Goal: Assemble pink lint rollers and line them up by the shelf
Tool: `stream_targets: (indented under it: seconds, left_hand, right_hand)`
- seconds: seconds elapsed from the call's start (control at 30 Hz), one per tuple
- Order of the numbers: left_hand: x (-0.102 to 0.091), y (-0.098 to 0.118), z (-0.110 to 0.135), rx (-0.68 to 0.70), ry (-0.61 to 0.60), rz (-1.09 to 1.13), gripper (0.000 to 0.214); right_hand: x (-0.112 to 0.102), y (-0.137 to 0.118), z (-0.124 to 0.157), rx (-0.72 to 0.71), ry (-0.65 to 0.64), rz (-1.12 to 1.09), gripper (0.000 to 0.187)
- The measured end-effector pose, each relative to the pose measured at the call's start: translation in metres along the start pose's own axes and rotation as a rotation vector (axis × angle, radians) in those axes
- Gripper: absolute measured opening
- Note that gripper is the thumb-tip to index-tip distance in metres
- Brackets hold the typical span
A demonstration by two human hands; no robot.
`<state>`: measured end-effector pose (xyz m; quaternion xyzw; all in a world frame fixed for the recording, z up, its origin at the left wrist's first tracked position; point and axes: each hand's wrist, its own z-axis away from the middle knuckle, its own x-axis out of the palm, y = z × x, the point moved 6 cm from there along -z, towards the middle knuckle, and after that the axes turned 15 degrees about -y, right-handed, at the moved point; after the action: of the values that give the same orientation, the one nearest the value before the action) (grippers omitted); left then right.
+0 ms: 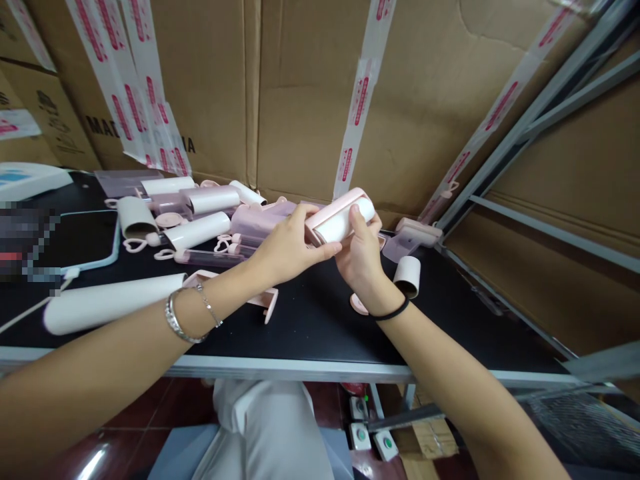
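A pink lint roller head [336,212] with a white roll in it is held above the black work surface, tilted up to the right. My left hand [293,245] grips its left end, thumb stretched along the underside. On the right end, my right hand [361,257] is closed, its thumb pressing on the white roll. Beneath my left wrist lies a pink bracket-like frame [270,305], partly hidden by the forearm. Near my right wrist are a small pink round piece [358,304] and a short white roll [408,275].
Several white rolls [197,231], purple translucent covers [255,221] and pink heart-loop handles [135,245] are heaped at left. A long white roll [115,301] lies at front left. Cardboard boxes [300,87] wall the back. A metal frame [530,133] rises at right.
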<state>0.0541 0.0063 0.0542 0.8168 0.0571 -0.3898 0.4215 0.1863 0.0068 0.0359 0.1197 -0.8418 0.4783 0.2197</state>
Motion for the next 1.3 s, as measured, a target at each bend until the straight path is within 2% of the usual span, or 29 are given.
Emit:
stream_targets:
  seconds: [0.1,0.13,0.23,0.27,0.3,0.33,0.4,0.47,0.5,0.53,0.67,0.8,0.9,1.0,1.07,1.17,1.3]
  left_hand:
    - [0.002,-0.008,-0.003,-0.134,-0.069,0.166,0.059]
    - [0.003,-0.011,-0.004,-0.170,-0.067,0.241,0.056]
    - [0.001,-0.021,-0.008,-0.187,0.012,0.553,0.042]
    - [-0.001,-0.024,-0.009,-0.171,0.057,0.663,0.039]
    - [-0.004,-0.027,-0.011,-0.149,0.107,0.762,0.037]
    - [-0.008,-0.031,-0.012,-0.129,0.160,0.840,0.036]
    - [-0.018,-0.038,-0.014,-0.105,0.277,0.916,0.036]
    - [-0.027,-0.044,-0.014,-0.094,0.373,0.892,0.039]
    - [-0.031,-0.046,-0.014,-0.096,0.409,0.859,0.041]
    - [-0.034,-0.048,-0.013,-0.103,0.430,0.826,0.043]
    - [-0.036,-0.050,-0.013,-0.130,0.434,0.827,0.047]
    - [-0.036,-0.050,-0.013,-0.108,0.420,0.938,0.040]
    - [-0.035,-0.051,-0.014,-0.106,0.409,1.001,0.037]
    - [-0.035,-0.051,-0.013,-0.106,0.392,1.019,0.039]
    - [-0.035,-0.049,-0.013,-0.085,0.378,1.025,0.041]
    - [-0.034,-0.046,-0.012,-0.064,0.363,1.059,0.045]
    - [-0.032,-0.046,-0.012,-0.100,0.354,1.089,0.051]
  right_hand:
    - [0.010,-0.007,-0.002,-0.076,-0.225,0.198,0.053]
    - [0.011,-0.010,-0.001,-0.097,-0.264,0.290,0.055]
    - [0.009,-0.022,0.009,-0.208,-0.217,0.647,0.061]
    - [0.012,-0.027,0.014,-0.263,-0.223,0.770,0.059]
    - [0.019,-0.029,0.020,-0.320,-0.287,0.882,0.054]
    - [0.030,-0.029,0.028,-0.365,-0.423,0.979,0.046]
    - [0.057,-0.016,0.047,-0.381,-0.856,1.110,0.028]
    - [0.075,0.003,0.070,-0.289,-1.245,1.166,0.021]
    - [0.080,0.011,0.077,-0.220,-1.347,1.182,0.022]
    - [0.082,0.017,0.081,-0.149,-1.379,1.198,0.022]
    - [0.075,0.028,0.074,0.121,-1.245,1.242,0.012]
    - [0.055,0.032,0.060,0.325,-1.177,1.318,0.036]
    - [0.044,0.031,0.050,0.320,-1.214,1.484,0.022]
    - [0.033,0.022,0.035,0.300,-1.150,1.608,0.019]
    - [0.028,0.014,0.029,0.343,-1.113,1.595,0.018]
    - [0.026,0.011,0.032,0.456,-1.185,1.520,0.006]
    - [0.030,0.015,0.038,0.517,-1.212,1.464,0.014]
